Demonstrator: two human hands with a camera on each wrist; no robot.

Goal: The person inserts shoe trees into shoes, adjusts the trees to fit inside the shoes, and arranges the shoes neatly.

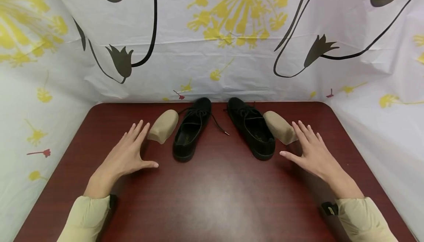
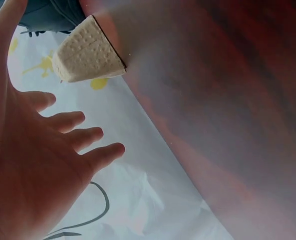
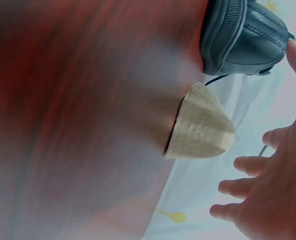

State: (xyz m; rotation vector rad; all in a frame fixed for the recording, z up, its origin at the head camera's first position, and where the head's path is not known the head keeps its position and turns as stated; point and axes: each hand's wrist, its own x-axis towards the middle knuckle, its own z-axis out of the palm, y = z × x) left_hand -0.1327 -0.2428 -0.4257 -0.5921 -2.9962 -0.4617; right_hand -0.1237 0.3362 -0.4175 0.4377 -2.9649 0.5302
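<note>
A pair of black lace-up shoes lies at the far side of the table, toes pointing away: the left shoe (image 1: 190,131) and the right shoe (image 1: 251,130). Outside each shoe is a beige moulded shoe insert with a pitted surface, one on the left (image 1: 163,126) and one on the right (image 1: 279,127). My left hand (image 1: 127,153) is spread over the table, fingertips beside the left insert, holding nothing. Likewise spread and holding nothing, my right hand (image 1: 311,153) has its fingertips at the outer end of the right insert.
The dark red wooden table (image 1: 212,198) has rounded far corners. A white cloth (image 1: 205,69) with yellow and grey flower prints hangs behind it and along both sides. One loose shoelace (image 1: 218,125) trails from the left shoe toward the middle.
</note>
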